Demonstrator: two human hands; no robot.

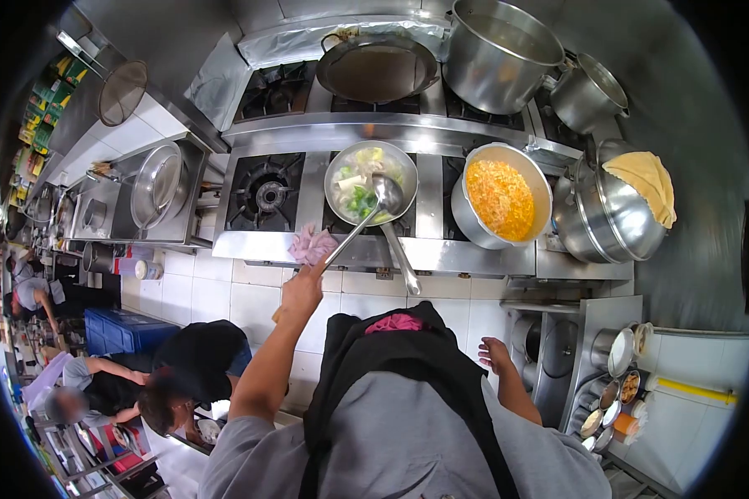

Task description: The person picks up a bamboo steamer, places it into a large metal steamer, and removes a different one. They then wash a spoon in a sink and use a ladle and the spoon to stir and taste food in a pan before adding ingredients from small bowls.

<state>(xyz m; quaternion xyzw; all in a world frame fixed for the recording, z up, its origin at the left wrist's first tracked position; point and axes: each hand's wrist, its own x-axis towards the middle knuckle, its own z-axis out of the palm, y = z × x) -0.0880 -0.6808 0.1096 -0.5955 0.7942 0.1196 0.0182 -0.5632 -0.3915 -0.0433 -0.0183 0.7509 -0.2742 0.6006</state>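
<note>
My left hand (301, 291) is wrapped round the handle of a long metal ladle (387, 193). The ladle's bowl rests in a pan (341, 212) of pale broth with green and white pieces, which sits on a front burner. The pan's handle points toward my body, and nothing holds it. A crumpled pink cloth (312, 245) lies on the stove's front edge, just beyond my left hand. My right hand (494, 354) hangs in the air at my right side with its fingers apart, holding nothing. To the right of the pan stands a pot of orange food (499, 198).
Behind are a dark wok (378, 71) and two tall steel pots (503, 54). A lidded steel vessel (612, 204) with a tan cloth stands at right, above a shelf (549, 308). An unused burner (268, 195) is left. Several people work at lower left near a blue bin (129, 333).
</note>
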